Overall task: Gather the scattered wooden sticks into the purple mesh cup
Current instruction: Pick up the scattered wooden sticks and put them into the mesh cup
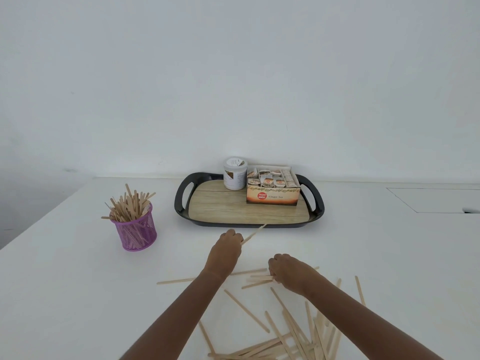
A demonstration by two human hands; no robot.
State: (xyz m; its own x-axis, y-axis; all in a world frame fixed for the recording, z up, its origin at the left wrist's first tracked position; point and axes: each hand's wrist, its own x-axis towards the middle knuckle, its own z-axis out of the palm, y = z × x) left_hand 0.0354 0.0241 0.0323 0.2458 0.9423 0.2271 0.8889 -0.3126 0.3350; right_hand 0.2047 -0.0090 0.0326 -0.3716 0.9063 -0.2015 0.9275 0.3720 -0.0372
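Observation:
The purple mesh cup (136, 231) stands on the white table at the left, packed with several upright wooden sticks (130, 203). My left hand (227, 249) grips one wooden stick (254, 233) that points up and right toward the tray. My right hand (288, 271) is curled over a few sticks (257, 279) lying on the table, its fingers pinching their ends. Several more loose sticks (293, 333) are scattered across the near table, between and under my forearms.
A black-rimmed tray (181, 201) with a wood-pattern floor sits at the back centre. It holds a white-lidded jar (235, 174) and an open ginger tea box (272, 188). A wall stands behind the table; the table's left edge runs diagonally.

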